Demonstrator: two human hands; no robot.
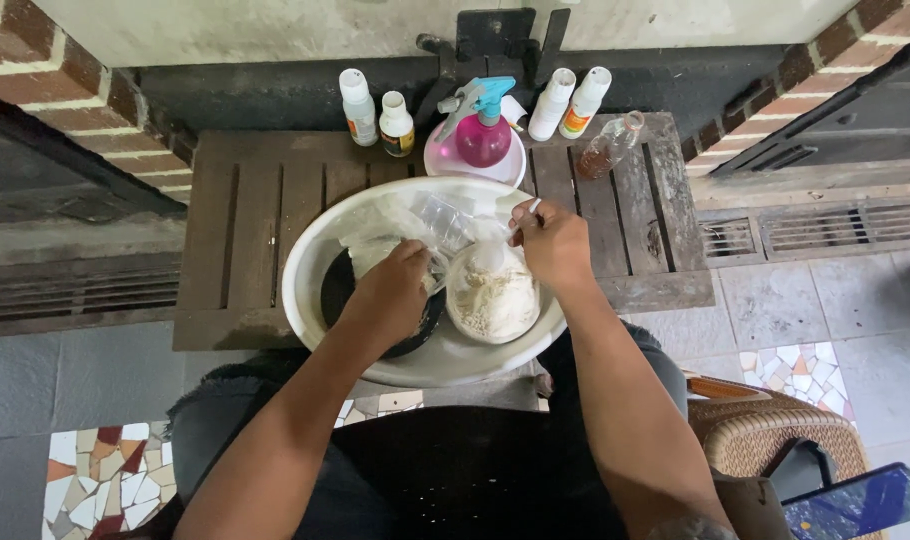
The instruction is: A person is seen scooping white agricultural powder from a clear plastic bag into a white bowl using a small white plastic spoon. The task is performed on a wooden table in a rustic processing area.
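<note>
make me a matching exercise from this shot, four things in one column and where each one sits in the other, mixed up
Things:
1. pink spray bottle
2. clear bag of pale powder
3. glass bottle of brown liquid
4. black bowl

Places:
A. in the white basin, under the left hand
B. leaning, right end of the bottle row
C. on a pink dish behind the basin
D. in the basin, below the right hand

Pairs: 1-C, 2-D, 3-B, 4-A

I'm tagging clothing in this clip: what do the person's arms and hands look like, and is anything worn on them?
Both arms are bare to the frame edge, with no sleeves, gloves, watch or rings visible on the left hand or right hand. A greyish smear marks the right forearm near the bottom.
</note>
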